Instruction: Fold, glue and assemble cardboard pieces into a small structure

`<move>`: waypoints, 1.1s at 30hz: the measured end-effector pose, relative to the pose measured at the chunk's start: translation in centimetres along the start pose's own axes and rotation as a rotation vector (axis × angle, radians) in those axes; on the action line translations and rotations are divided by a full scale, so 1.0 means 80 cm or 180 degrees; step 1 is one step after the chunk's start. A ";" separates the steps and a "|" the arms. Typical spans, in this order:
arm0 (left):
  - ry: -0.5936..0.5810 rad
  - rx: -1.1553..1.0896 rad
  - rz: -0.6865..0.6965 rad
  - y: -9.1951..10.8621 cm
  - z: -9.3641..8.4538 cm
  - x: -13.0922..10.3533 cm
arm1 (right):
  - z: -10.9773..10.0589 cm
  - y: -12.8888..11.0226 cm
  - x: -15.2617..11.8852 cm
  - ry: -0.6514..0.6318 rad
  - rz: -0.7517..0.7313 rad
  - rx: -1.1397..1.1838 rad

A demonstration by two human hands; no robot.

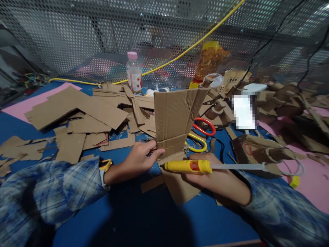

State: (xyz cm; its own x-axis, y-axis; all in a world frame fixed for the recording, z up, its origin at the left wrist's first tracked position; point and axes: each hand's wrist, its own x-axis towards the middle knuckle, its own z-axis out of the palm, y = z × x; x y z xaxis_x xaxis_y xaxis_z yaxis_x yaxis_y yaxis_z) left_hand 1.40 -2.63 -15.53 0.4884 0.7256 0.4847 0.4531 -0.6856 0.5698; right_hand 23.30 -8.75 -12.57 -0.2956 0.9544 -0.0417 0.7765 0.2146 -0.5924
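My left hand (pixel 141 156) pinches the lower left edge of a folded cardboard piece (pixel 173 118), whose upper panel stands upright and whose lower flap lies toward me. In my right hand (pixel 208 178) is a yellow glue gun (pixel 189 166), its dark nozzle pointing left at the fold, close to my left fingertips. A white glue stick (pixel 239 167) sticks out of the gun's back end. Behind the upright panel, a red loop handle (pixel 205 127) and a yellow loop handle (pixel 199 143) show on the right.
Cardboard scraps (pixel 102 109) are heaped at the left and back. A pink-capped bottle (pixel 134 72) stands behind them. More cardboard parts (pixel 259 154) and pink sheets (pixel 305 175) lie at the right. A yellow cable (pixel 192 46) crosses the mesh panel (pixel 84 37).
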 end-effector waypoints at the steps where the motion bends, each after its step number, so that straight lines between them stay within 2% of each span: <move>1: -0.0007 -0.0002 -0.0007 0.000 0.000 0.000 | -0.002 -0.001 0.000 -0.0034 -0.0045 0.0024; 10: 0.0023 -0.0066 0.0006 0.002 -0.001 0.002 | -0.020 -0.014 -0.005 -0.0429 -0.0255 -0.0009; 18: -0.0010 -0.0071 -0.0078 0.001 0.000 0.001 | -0.012 -0.008 -0.003 -0.0250 -0.0387 -0.0227; 25: 0.0013 -0.0074 -0.0034 0.002 0.000 0.001 | -0.009 -0.008 -0.002 -0.0219 -0.0202 -0.0335; 33: 0.0010 -0.0050 0.0002 0.004 -0.002 0.002 | -0.013 -0.005 -0.006 -0.0261 -0.0359 -0.0284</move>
State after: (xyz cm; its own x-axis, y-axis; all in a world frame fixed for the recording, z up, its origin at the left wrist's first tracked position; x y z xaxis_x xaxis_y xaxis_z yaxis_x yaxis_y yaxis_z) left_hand 1.53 -2.73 -15.16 0.4863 0.7254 0.4871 0.4411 -0.6850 0.5798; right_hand 23.73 -9.10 -11.46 -0.4254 0.9038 -0.0467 0.7810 0.3405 -0.5235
